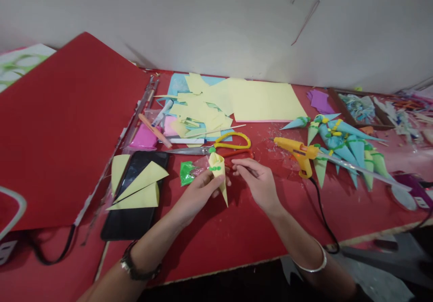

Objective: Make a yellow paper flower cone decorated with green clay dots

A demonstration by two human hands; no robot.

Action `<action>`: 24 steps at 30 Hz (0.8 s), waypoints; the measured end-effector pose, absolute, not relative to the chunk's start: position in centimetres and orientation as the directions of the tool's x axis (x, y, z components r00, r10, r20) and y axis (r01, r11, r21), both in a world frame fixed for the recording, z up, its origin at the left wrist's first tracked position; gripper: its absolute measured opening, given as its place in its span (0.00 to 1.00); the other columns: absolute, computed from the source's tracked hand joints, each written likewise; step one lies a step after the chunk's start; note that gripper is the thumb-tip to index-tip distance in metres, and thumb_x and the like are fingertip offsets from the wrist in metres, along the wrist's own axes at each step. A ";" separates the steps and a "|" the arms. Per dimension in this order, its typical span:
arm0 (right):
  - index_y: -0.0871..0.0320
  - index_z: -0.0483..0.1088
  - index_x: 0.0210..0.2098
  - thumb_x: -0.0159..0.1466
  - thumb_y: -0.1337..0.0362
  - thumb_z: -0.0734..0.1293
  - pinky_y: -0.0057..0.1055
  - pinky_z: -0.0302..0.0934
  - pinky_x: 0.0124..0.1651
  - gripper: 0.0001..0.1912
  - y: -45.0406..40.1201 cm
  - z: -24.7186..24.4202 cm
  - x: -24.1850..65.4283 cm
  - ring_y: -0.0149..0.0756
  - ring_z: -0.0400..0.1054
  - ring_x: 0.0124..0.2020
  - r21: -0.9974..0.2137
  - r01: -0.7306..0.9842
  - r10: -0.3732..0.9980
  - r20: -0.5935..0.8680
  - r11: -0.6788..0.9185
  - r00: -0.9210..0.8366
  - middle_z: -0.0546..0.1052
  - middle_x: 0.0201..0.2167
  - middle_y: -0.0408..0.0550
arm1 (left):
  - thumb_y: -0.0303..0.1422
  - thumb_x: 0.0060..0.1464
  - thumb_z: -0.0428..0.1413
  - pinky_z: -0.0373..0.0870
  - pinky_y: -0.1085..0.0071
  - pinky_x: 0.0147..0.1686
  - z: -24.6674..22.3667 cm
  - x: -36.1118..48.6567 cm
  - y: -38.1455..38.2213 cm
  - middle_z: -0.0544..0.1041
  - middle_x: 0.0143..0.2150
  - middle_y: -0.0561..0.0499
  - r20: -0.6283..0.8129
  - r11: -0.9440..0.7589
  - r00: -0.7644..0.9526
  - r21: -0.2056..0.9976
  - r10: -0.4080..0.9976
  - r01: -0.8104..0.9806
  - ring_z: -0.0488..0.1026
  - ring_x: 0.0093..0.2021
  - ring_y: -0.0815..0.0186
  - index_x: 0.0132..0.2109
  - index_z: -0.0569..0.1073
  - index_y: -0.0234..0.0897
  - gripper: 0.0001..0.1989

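My left hand [204, 187] grips a small yellow paper cone [221, 185], its point hanging down toward the table. Green clay dots sit across the cone's front, and a green ball tops its rolled yellow opening. Just to the right, my right hand [259, 182] is apart from the cone, thumb and fingertips pinched together; whatever is between them is too small to make out. Left of the cone lies a packet of green clay [186, 173], partly covered by clear wrap. Behind the hands rest scissors [233, 140] with yellow and red handles.
A yellow glue gun [294, 151] with a cord lies at right, beside several finished blue and yellow cones [345, 146]. Cut yellow pieces [142, 187] lie on a black phone [128, 225]. Paper scraps [199, 108], pink clay [145, 137] and a yellow sheet [269, 101] are behind.
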State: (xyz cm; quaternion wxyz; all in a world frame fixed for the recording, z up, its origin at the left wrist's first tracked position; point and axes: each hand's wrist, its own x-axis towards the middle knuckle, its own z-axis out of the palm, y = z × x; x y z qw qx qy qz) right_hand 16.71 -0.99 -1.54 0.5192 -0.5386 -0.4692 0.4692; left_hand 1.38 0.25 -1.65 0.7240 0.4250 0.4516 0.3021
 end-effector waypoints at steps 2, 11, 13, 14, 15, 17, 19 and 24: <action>0.54 0.73 0.36 0.57 0.67 0.63 0.30 0.66 0.40 0.09 -0.9 -1.6 16.7 0.30 0.70 0.33 -0.999 -0.012 0.990 -0.033 -0.031 0.134 0.75 0.34 0.44 | 0.36 0.52 0.52 0.52 0.73 0.24 -1.7 1.4 0.3 0.72 0.30 0.52 -0.394 0.456 0.414 0.888 0.820 -0.060 0.58 0.24 0.73 0.32 0.70 0.35 0.09; 0.57 0.71 0.29 0.53 0.66 0.66 0.24 0.64 0.25 0.03 -0.9 -1.7 16.6 0.26 0.66 0.20 -0.995 -0.061 0.974 -0.093 -0.082 0.206 0.73 0.20 0.40 | 0.34 0.50 0.53 0.52 0.74 0.23 -0.8 1.6 0.2 0.72 0.28 0.53 -0.409 0.476 0.422 0.877 0.809 -0.061 0.56 0.21 0.74 0.30 0.70 0.35 0.07; 0.56 0.72 0.31 0.54 0.67 0.66 0.27 0.66 0.31 0.05 -0.9 -1.7 16.6 0.28 0.69 0.25 -0.996 -0.054 0.971 -0.084 -0.073 0.222 0.75 0.25 0.42 | 0.35 0.50 0.53 0.53 0.74 0.23 -0.5 1.6 0.2 0.72 0.27 0.53 -0.416 0.477 0.435 0.878 0.799 -0.036 0.56 0.21 0.74 0.30 0.70 0.34 0.07; 0.56 0.72 0.32 0.55 0.66 0.65 0.29 0.67 0.34 0.06 -0.9 -1.6 16.6 0.29 0.70 0.27 -0.996 -0.061 0.972 -0.082 -0.071 0.220 0.76 0.27 0.42 | 0.35 0.50 0.53 0.53 0.74 0.23 -0.5 1.6 0.2 0.72 0.27 0.53 -0.419 0.480 0.445 0.877 0.791 -0.027 0.57 0.20 0.74 0.30 0.70 0.35 0.07; 0.56 0.72 0.33 0.55 0.66 0.64 0.30 0.67 0.36 0.06 -0.9 -1.6 16.6 0.30 0.71 0.29 -0.995 -0.072 0.973 -0.082 -0.068 0.214 0.76 0.28 0.43 | 0.35 0.49 0.53 0.54 0.74 0.23 -0.4 1.6 0.1 0.72 0.26 0.53 -0.422 0.483 0.456 0.875 0.784 -0.022 0.57 0.20 0.74 0.30 0.69 0.35 0.08; 0.56 0.72 0.34 0.56 0.65 0.64 0.33 0.68 0.38 0.07 -0.9 -1.4 16.5 0.32 0.72 0.31 -0.993 -0.094 0.978 -0.083 -0.065 0.193 0.77 0.29 0.44 | 0.36 0.49 0.54 0.54 0.74 0.23 -0.3 1.6 0.1 0.73 0.25 0.53 -0.423 0.488 0.472 0.872 0.773 -0.018 0.57 0.20 0.73 0.29 0.69 0.35 0.08; 0.56 0.71 0.34 0.57 0.65 0.64 0.33 0.68 0.36 0.07 -1.0 -1.2 16.5 0.33 0.72 0.31 -0.990 -0.119 0.980 -0.091 -0.071 0.175 0.77 0.29 0.44 | 0.36 0.49 0.53 0.54 0.74 0.23 -0.3 1.6 0.1 0.73 0.24 0.53 -0.426 0.490 0.473 0.872 0.771 -0.013 0.57 0.19 0.73 0.27 0.68 0.35 0.09; 0.56 0.69 0.32 0.55 0.66 0.66 0.30 0.68 0.31 0.04 -1.3 -0.9 16.4 0.32 0.72 0.27 -0.987 -0.142 0.985 -0.095 -0.075 0.145 0.77 0.26 0.43 | 0.36 0.49 0.54 0.54 0.74 0.23 -0.6 1.5 0.1 0.73 0.24 0.54 -0.427 0.493 0.472 0.870 0.771 -0.017 0.58 0.20 0.73 0.28 0.69 0.36 0.08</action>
